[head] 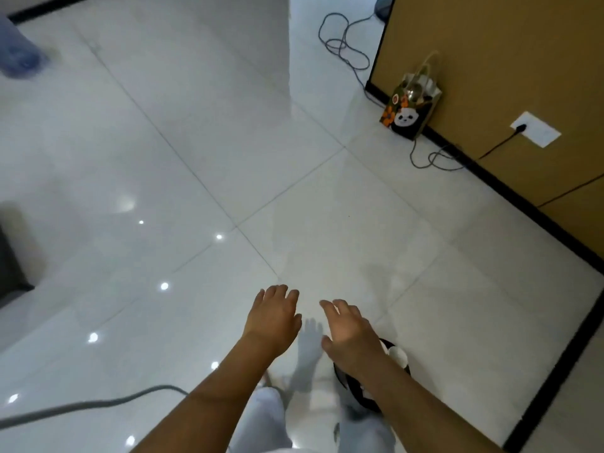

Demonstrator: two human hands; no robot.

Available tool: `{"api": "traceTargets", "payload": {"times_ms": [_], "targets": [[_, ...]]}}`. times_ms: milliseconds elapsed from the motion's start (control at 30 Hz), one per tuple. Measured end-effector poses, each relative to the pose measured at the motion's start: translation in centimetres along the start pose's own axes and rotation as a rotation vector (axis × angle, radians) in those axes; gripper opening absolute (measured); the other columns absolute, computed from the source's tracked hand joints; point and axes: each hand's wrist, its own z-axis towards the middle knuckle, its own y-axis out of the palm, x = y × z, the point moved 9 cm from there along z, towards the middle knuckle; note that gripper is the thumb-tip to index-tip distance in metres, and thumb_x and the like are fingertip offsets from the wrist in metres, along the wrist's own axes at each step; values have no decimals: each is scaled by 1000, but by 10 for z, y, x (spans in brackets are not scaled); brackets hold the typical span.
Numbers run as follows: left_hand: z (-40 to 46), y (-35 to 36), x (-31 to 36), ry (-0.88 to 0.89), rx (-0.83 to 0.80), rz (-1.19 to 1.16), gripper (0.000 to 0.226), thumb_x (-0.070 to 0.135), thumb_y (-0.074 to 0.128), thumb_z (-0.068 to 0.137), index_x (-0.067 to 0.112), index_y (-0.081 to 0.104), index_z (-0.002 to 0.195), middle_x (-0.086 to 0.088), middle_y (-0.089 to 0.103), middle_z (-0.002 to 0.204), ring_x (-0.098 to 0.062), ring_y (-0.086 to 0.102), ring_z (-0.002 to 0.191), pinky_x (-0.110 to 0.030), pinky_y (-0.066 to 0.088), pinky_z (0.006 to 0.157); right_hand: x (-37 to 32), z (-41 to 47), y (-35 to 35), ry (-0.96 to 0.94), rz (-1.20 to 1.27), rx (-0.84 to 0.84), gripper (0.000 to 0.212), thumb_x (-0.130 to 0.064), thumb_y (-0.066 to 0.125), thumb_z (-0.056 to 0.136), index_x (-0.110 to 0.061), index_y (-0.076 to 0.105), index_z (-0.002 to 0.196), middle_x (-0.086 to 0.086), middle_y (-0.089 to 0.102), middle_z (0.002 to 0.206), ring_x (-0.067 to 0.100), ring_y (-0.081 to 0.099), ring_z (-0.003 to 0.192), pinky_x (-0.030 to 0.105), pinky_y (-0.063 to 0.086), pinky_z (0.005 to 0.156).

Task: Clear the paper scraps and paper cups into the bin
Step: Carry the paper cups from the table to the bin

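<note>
Both of my hands are stretched out over the white tiled floor, fingers relaxed and holding nothing. My left hand point(274, 317) is at the lower middle, and my right hand point(347, 331) is just to its right. Under my right forearm stands a black bin point(359, 392), largely hidden by the arm. A white paper cup point(397, 354) shows in the bin's mouth at its far rim. No paper scraps are visible on the floor.
A gift bag with a panda print point(410, 107) leans against the tan wall point(510, 76) at upper right, with cables point(343, 44) on the floor nearby. A wall socket point(536, 129) holds a plug. A grey cable point(81, 405) runs along the lower left. A dark object point(9, 256) sits at the left edge.
</note>
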Motion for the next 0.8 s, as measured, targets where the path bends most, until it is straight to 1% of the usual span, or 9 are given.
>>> {"api": "traceTargets", "payload": {"times_ms": [100,233,400,600,800], "targets": [[-22,-32,-78,-78,24,-59,51,39,40,97,18,33,143,-3,37,147,-21,32,136,-34,21,116,-78,27,-8,-32,-38,-24,60,-26,48,94,-22,24,148,2,34,146,24,38,129,34,39,102],[-52,-76,-175,-215,92,-130,50,39,41,97,18,36,141,-3,41,143,-20,37,131,-32,24,113,-181,62,-24,-107,-90,-14,61,-28,51,95,-22,23,149,4,34,147,25,39,130,35,39,103],[-80,-127,-265,-356,203,-217,51,41,41,97,18,36,142,-4,41,144,-20,37,132,-33,24,114,-291,105,-50,-259,-189,-17,63,-28,51,95,-22,20,150,5,32,150,26,38,131,36,40,103],[-86,-173,-354,-512,280,-297,50,39,42,97,17,37,142,-4,41,145,-21,36,134,-35,24,115,-382,164,-80,-388,-204,-40,63,-31,51,95,-23,21,150,4,33,150,24,38,132,37,39,104],[-44,-218,-439,-657,296,-344,50,40,43,96,18,38,141,-3,42,143,-21,38,132,-35,24,115,-450,259,-114,-485,-238,-87,65,-31,52,94,-22,20,150,6,34,148,26,39,130,38,42,102]]}}
